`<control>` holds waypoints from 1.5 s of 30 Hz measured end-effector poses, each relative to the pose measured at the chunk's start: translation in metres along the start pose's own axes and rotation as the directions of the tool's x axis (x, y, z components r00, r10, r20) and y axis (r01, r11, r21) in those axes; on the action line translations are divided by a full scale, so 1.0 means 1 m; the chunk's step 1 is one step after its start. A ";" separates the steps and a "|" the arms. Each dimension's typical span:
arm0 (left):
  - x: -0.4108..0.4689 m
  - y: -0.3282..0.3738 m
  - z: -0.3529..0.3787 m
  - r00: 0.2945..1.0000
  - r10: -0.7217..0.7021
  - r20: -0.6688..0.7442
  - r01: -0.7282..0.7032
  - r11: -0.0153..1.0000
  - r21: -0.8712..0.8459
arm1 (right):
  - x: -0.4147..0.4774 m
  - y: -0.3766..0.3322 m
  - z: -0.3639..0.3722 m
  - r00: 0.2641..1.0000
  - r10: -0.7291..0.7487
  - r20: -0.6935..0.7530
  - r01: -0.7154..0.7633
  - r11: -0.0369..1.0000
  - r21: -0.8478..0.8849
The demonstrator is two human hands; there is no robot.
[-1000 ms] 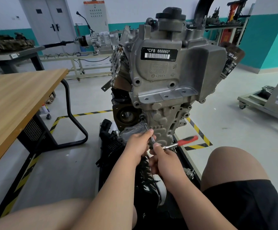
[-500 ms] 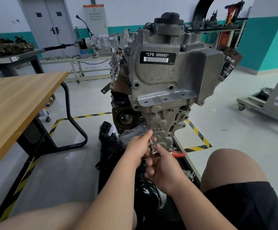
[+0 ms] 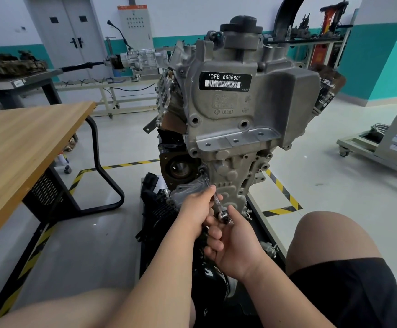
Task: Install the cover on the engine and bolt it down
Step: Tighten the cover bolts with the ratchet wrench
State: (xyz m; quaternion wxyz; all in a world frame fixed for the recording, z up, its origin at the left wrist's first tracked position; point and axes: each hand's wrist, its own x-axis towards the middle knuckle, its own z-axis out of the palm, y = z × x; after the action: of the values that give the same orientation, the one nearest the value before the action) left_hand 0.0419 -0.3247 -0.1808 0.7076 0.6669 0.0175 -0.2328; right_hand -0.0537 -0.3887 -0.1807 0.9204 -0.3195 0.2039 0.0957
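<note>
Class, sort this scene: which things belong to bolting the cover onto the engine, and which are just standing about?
In the job:
grey cast-metal engine with its cover
steel ratchet and extension bar, gripped by left hand and right hand

Standing about:
wooden-topped table
silver gearbox on the far stand
grey control cabinet

View: one wide-angle camera worn on the person's head.
Facing: forward and down, square onto the engine point(image 3: 235, 119) just ahead.
Nearness: close; the forearms rise from the bottom edge, and the left hand point(image 3: 196, 207) and right hand point(image 3: 234, 242) meet on the ratchet point(image 3: 223, 215) low in the centre.
Sides: the wooden table point(image 3: 27, 143) is on the left, a bare knee point(image 3: 330, 235) on the right.
Far background: soft, perhaps from lens distortion.
</note>
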 end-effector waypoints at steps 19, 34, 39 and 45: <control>0.001 0.003 0.004 0.996 0.067 -0.066 -0.060 0.993 0.104 | 0.009 -0.003 -0.008 0.732 -0.680 0.042 0.082 0.027 -0.996; 0.002 0.000 -0.001 0.997 0.083 -0.003 -0.083 0.992 0.092 | 0.036 -0.006 -0.011 0.951 -0.008 0.309 -0.099 0.939 0.329; 0.007 0.000 -0.001 0.999 0.051 0.014 -0.052 0.994 0.094 | 0.033 -0.022 -0.013 0.990 -0.127 0.053 0.136 0.966 -0.219; 0.004 0.004 0.000 0.997 0.080 -0.017 -0.079 0.994 0.079 | 0.024 -0.032 -0.007 0.862 -0.502 0.068 0.256 0.316 -0.913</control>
State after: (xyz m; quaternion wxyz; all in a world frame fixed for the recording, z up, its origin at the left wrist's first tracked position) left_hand 0.0471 -0.3261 -0.1785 0.6895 0.6965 -0.0112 -0.1983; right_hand -0.0243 -0.4166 -0.1786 0.5674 -0.8081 0.1428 -0.0680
